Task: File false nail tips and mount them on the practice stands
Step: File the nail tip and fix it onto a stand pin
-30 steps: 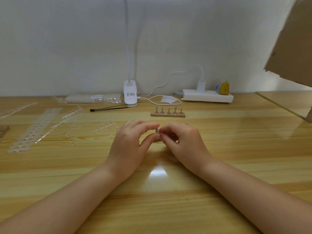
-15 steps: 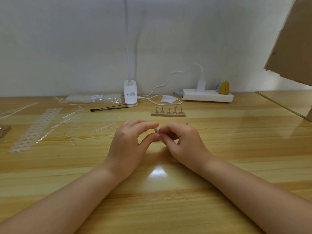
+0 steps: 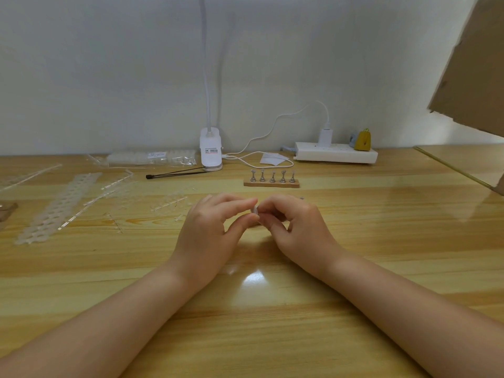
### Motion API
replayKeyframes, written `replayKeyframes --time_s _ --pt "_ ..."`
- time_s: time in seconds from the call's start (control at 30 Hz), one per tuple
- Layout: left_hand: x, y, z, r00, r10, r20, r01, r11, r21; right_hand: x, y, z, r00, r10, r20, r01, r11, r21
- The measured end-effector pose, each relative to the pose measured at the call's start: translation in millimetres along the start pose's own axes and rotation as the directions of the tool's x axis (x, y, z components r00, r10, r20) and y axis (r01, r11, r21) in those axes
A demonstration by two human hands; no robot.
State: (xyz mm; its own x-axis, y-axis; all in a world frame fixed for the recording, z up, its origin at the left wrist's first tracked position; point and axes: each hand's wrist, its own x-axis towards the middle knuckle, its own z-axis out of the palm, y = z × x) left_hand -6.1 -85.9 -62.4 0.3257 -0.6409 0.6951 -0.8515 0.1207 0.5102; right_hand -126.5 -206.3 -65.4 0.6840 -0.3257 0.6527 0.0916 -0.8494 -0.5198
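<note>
My left hand (image 3: 210, 227) and my right hand (image 3: 297, 227) meet at the middle of the wooden table (image 3: 245, 309). Between their fingertips sits a small pale false nail tip (image 3: 255, 210), pinched by thumb and forefinger from both sides. Most of the tip is hidden by the fingers. Behind the hands stands a wooden base with several small metal practice stands (image 3: 271, 178) in a row, nothing mounted on them that I can make out.
Clear plastic nail tip strips (image 3: 58, 205) and loose sprues lie at the left. A bag of tips (image 3: 152, 158), black tweezers (image 3: 177, 174), a white clip lamp (image 3: 210, 151), a power strip (image 3: 335, 155) and cardboard (image 3: 474, 64) line the back and right.
Both hands stay nearly still on the nail tip; only a slight shift of the fingers shows.
</note>
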Motion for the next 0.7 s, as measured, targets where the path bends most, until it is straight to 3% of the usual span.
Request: replayKeyframes --time_s 0.2,0.33,0.5,0.7 --pt "-1.3 1.8 1.2 0.997 -0.076 0.020 0.079 0.985 -0.154 -0.6 -0.9 -1.3 1.000 0.019 0.018 -0.019 0.999 0.025" --pt "-1.7 -0.2 2.4 0.996 -0.087 0.021 0.088 0.992 -0.088 0.0 -1.6 0.0 0.999 0.040 -0.023 -0.040 0.999 -0.014" --pt "-2.3 1.9 -0.7 0.967 -0.252 -0.049 0.250 0.968 -0.034 -0.3 -5.4 0.1 0.997 0.002 -0.072 -0.008 0.997 -0.072" --pt "-3.2 6.0 -3.2 0.964 -0.265 0.016 0.266 0.961 -0.081 -0.5 -9.3 -1.1 0.997 -0.056 -0.061 0.048 0.992 -0.118"
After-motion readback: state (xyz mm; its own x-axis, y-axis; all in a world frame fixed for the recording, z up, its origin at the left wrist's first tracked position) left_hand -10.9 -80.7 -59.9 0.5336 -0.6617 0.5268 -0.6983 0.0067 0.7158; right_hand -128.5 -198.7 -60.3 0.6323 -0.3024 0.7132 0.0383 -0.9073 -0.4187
